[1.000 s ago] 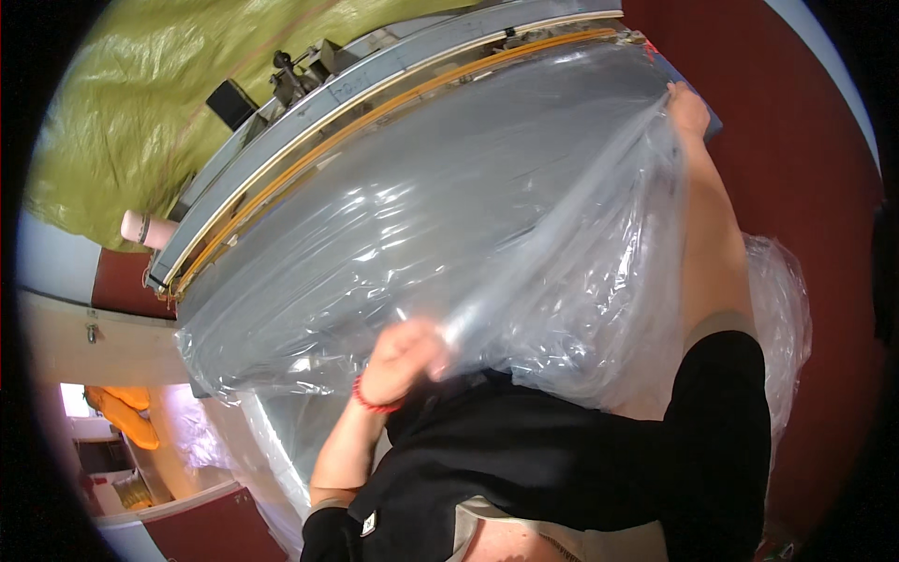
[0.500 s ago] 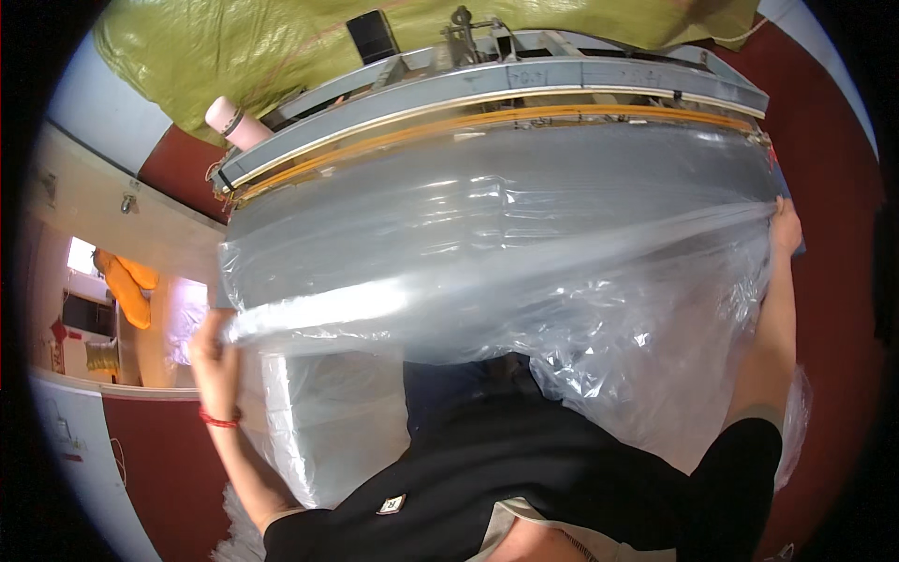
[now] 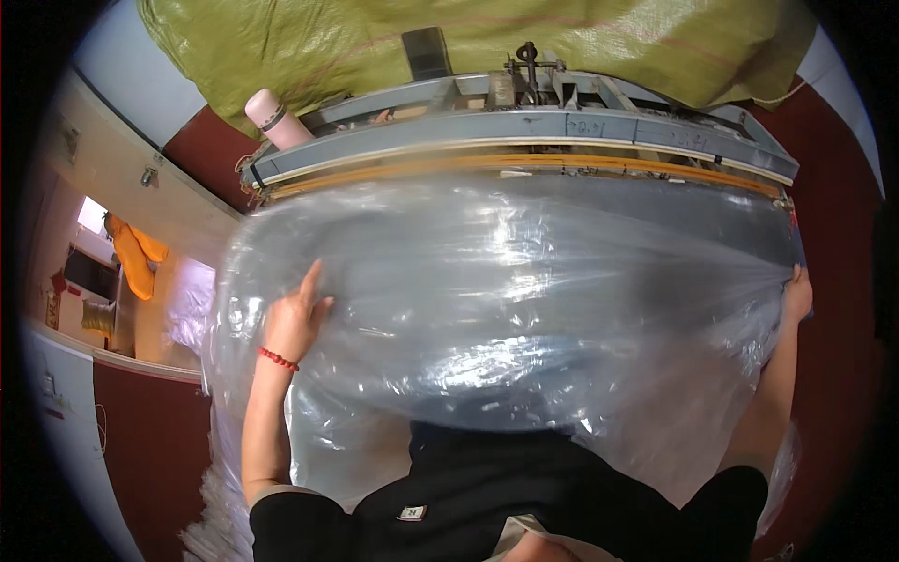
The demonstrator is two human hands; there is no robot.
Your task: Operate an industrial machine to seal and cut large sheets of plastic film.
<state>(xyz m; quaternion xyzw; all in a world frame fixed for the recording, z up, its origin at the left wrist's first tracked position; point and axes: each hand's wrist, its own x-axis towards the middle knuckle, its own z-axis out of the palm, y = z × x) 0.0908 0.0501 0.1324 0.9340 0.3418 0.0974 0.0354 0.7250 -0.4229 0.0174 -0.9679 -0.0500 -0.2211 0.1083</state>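
Note:
A wide sheet of clear plastic film (image 3: 449, 272) spreads over the work surface and hangs toward my body, creased and shiny. My left hand (image 3: 295, 317), with a red bead bracelet (image 3: 278, 359) at the wrist, is over the film's left part. Its index finger points away from me and the thumb stands apart; nothing shows in its grip. At the far right, my right hand (image 3: 798, 295) is closed on the film's edge, and taut folds run leftward from it.
Behind the film runs a grey metal frame (image 3: 524, 125) with an orange strip (image 3: 468, 163) along it. A pink bottle (image 3: 278, 120) stands at its left end. A dark phone (image 3: 426, 52) rests on the yellow-green woven sheet (image 3: 309, 42) beyond. More film (image 3: 217, 506) is bunched at lower left.
My left hand has let go of the film's left edge and moved inward over the sheet. The film now billows farther left and nearer the frame. My right hand keeps its hold.

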